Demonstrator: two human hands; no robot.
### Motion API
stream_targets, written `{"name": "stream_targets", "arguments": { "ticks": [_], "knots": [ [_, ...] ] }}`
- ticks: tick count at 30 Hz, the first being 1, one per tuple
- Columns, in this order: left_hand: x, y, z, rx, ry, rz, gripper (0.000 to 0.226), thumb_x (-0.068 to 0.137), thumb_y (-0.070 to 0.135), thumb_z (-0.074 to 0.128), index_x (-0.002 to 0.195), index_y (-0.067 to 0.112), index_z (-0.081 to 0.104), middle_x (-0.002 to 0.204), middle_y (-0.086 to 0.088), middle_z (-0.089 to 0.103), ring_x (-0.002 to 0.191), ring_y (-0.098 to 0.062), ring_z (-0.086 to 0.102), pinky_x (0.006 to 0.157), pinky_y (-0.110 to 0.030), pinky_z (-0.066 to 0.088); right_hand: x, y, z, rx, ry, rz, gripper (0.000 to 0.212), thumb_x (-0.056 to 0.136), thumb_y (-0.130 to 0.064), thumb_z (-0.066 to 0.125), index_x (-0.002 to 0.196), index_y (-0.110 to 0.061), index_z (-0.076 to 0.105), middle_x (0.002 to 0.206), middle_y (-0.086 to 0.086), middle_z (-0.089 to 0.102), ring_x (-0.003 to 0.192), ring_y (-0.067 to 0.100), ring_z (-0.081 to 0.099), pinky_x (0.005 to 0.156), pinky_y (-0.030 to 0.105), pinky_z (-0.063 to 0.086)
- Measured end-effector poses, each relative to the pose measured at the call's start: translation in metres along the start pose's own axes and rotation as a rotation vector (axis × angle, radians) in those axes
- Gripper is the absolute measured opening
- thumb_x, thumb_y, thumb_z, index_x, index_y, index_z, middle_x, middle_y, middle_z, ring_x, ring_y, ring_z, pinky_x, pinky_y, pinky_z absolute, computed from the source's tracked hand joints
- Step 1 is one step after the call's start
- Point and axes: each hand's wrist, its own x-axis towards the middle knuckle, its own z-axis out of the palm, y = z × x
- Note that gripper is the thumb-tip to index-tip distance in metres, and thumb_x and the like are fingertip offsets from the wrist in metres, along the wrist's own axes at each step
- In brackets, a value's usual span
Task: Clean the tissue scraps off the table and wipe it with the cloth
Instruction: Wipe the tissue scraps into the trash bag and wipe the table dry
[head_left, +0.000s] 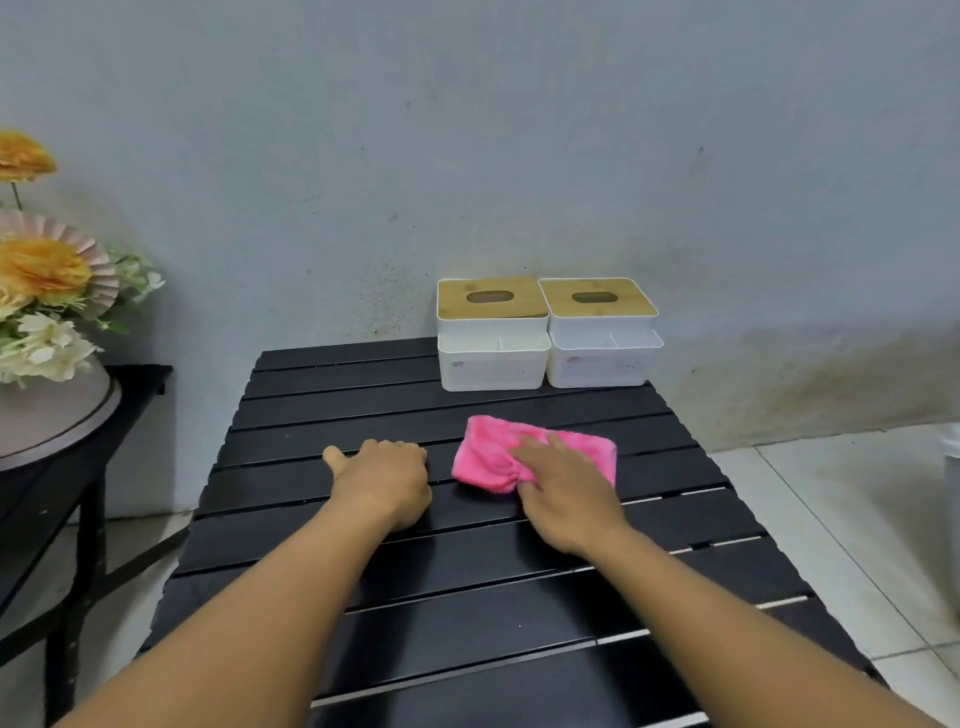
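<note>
A: Where is the cloth?

B: On the black slatted table, right of centre, just this side of the two white tissue boxes at the far edge. It is bunched, and its long axis runs left to right, along the slats.

A: Which hand has it?

B: The right hand. It lies palm down on the cloth's near right part, fingers spread flat across the pink pile, pressing more than gripping. The thumb side seems to gather a fold at the near edge.

A: And the left hand?

B: Beside the cloth on the bare slats, not touching it. It is curled into a loose fist with the thumb stuck out to the left; whether it holds anything inside, I cannot tell.

A: Any tissue scraps left?

B: None that I can see on the table, so I judge the wiping stage is under way.

A: Then what does the next stroke turn on?

B: The cloth lies forward of the right arm with unwiped slats near and to the left. A sweep along the slats suits its long axis, though the left hand sits in that path.
</note>
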Motion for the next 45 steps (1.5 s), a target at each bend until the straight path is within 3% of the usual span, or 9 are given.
{"name": "stream_targets", "arguments": {
  "ticks": [3,8,11,13,18,29,34,38,45],
  "knots": [
    [0.001,0.000,-0.001,-0.007,-0.040,-0.008,0.047,0.091,0.019,0.037,0.134,0.033,0.050,0.126,0.005,0.057,0.122,-0.023,0.045,0.100,-0.055,0.019,-0.015,0.030,-0.020,0.031,-0.109,-0.094,0.053,0.093,-0.022,0.042,0.143,-0.039,0.041,0.153,-0.015,0.035,0.145,0.012,0.022,0.117,0.035,0.021],
    [-0.001,0.000,-0.002,-0.023,-0.078,-0.008,0.049,0.092,0.020,0.035,0.137,0.032,0.048,0.138,0.005,0.051,0.129,-0.023,0.040,0.103,-0.059,0.015,-0.011,0.078,-0.054,-0.050,0.081,0.258,0.049,0.093,-0.018,0.043,0.140,-0.031,0.047,0.146,0.000,0.047,0.134,0.025,0.042,0.108,0.039,0.035],
    [-0.001,0.003,0.001,-0.002,-0.067,-0.007,0.048,0.092,0.019,0.034,0.136,0.031,0.049,0.138,0.005,0.051,0.128,-0.024,0.040,0.102,-0.058,0.017,-0.002,0.051,-0.044,-0.039,0.204,0.462,0.041,0.087,-0.014,0.044,0.123,-0.025,0.061,0.122,0.007,0.063,0.105,0.030,0.059,0.089,0.037,0.047],
    [-0.001,0.003,0.003,0.002,-0.054,-0.013,0.048,0.093,0.018,0.033,0.136,0.031,0.048,0.142,0.006,0.048,0.129,-0.023,0.039,0.102,-0.059,0.016,-0.003,0.022,-0.030,-0.051,0.214,0.372,0.038,0.081,-0.011,0.045,0.112,-0.023,0.064,0.108,0.004,0.069,0.086,0.027,0.061,0.078,0.034,0.049],
    [0.000,0.003,0.002,0.019,-0.048,-0.022,0.056,0.092,0.018,0.031,0.144,0.036,0.039,0.147,0.008,0.044,0.131,-0.022,0.039,0.102,-0.057,0.017,-0.027,0.016,-0.013,0.033,-0.119,-0.093,0.050,0.094,-0.024,0.040,0.142,-0.036,0.041,0.154,-0.013,0.034,0.145,0.013,0.021,0.119,0.040,0.015],
    [-0.006,0.003,0.001,-0.015,-0.051,-0.007,0.055,0.095,0.019,0.029,0.148,0.036,0.033,0.153,0.009,0.036,0.137,-0.023,0.031,0.107,-0.059,0.014,-0.020,0.088,-0.057,-0.025,0.183,0.474,0.053,0.084,-0.012,0.043,0.134,-0.027,0.051,0.139,0.005,0.052,0.132,0.032,0.040,0.104,0.044,0.035],
    [-0.009,0.004,0.001,-0.005,-0.053,-0.006,0.055,0.096,0.020,0.029,0.149,0.036,0.032,0.154,0.008,0.035,0.137,-0.024,0.032,0.107,-0.060,0.014,-0.031,0.030,-0.025,-0.012,0.150,0.237,0.049,0.087,-0.016,0.042,0.133,-0.030,0.052,0.138,0.000,0.053,0.128,0.029,0.045,0.106,0.040,0.034],
    [-0.010,0.006,0.001,0.020,-0.066,0.004,0.051,0.098,0.025,0.029,0.148,0.034,0.033,0.156,0.007,0.032,0.135,-0.025,0.035,0.106,-0.061,0.015,-0.044,0.032,-0.022,-0.035,-0.051,0.000,0.049,0.097,-0.025,0.037,0.144,-0.036,0.038,0.155,-0.013,0.030,0.147,0.016,0.018,0.119,0.040,0.014],
    [-0.026,0.023,0.008,0.021,-0.005,0.135,0.045,0.097,0.029,0.030,0.138,0.033,0.046,0.150,0.005,0.040,0.129,-0.025,0.044,0.098,-0.059,0.021,-0.050,0.096,-0.066,-0.071,0.120,0.325,0.049,0.092,-0.017,0.040,0.139,-0.031,0.045,0.142,0.002,0.051,0.131,0.027,0.043,0.105,0.042,0.039]
  ]
}}
